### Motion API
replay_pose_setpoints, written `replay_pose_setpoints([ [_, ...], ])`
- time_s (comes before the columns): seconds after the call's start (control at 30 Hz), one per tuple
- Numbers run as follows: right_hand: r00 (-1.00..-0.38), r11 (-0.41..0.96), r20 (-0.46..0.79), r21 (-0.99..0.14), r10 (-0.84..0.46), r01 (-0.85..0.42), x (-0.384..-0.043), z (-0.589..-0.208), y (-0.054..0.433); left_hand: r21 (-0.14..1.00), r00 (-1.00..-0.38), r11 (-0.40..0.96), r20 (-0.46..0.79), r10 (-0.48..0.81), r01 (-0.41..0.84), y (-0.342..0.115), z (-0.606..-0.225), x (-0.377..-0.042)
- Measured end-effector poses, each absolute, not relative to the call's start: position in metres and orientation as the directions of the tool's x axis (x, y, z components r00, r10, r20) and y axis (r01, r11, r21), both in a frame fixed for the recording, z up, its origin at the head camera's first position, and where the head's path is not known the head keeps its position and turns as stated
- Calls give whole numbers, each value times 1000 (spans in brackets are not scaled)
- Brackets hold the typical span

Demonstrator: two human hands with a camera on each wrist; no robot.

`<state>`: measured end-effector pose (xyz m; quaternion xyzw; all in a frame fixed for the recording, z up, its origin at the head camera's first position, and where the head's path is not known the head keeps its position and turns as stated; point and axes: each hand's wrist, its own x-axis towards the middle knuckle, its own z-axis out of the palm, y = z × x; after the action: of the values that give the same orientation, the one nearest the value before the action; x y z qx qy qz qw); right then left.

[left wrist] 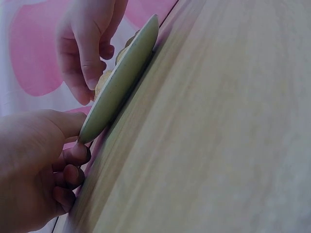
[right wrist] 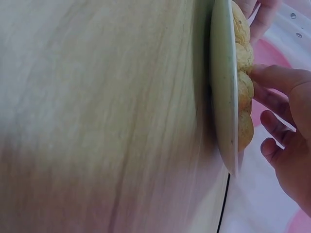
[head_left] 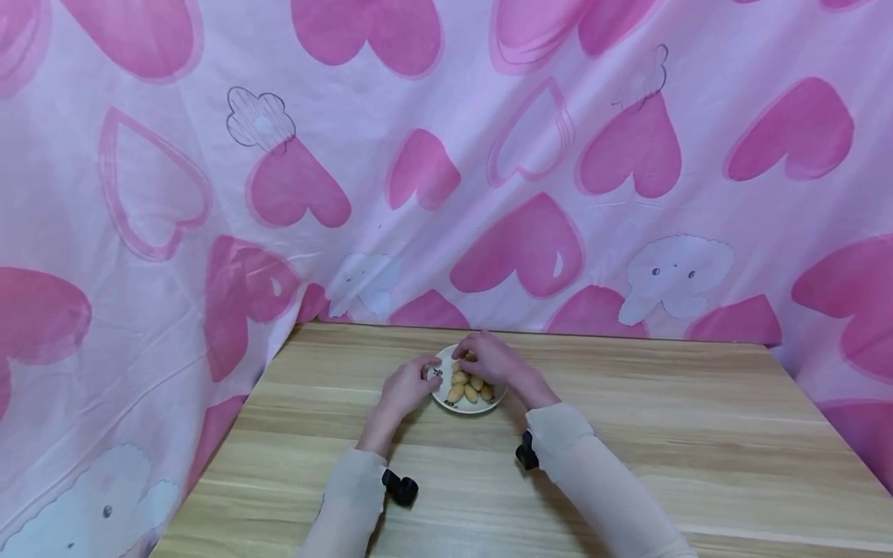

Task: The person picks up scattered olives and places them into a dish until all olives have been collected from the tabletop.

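Note:
A round white plate (head_left: 463, 409) with dark printed marks lies on the table, holding several small tan oval pieces (head_left: 470, 394) with a rough surface, whose kind I cannot tell. At its left edge my left hand (head_left: 408, 387) pinches the rim, one finger above and another below, as the left wrist view shows. My right hand (head_left: 491, 358) reaches over the far side of the plate. Its thumb and fingers pinch at a tan piece among the others; in the right wrist view a fingertip (right wrist: 257, 72) touches the pile. The right hand hides part of the pieces.
The wood-grain table (head_left: 663, 434) stretches to both sides and in front of the plate. A pink curtain (head_left: 446, 155) with hearts hangs right behind the table's far edge. Small black cameras (head_left: 401, 488) sit on both wrists.

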<state>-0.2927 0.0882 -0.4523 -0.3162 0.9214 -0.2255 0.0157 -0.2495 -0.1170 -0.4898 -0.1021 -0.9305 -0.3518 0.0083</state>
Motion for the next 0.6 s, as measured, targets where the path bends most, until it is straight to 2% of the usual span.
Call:
replay_pose_setpoints([
  [0.23,-823,713,105,-446,-558,-540,-289,-453,91,653,-976,729,88,199,207,-115,-491,-248],
  [0.5,-837,664,193,-530,-511,-528,-275,-449,108,651,-982,735,94,166,187,-119,-491,-250],
  [0.6,-847,674,255,-518,-466,-526,-270,-452,125,647,-980,738,97,171,193,-120,-491,-251],
])
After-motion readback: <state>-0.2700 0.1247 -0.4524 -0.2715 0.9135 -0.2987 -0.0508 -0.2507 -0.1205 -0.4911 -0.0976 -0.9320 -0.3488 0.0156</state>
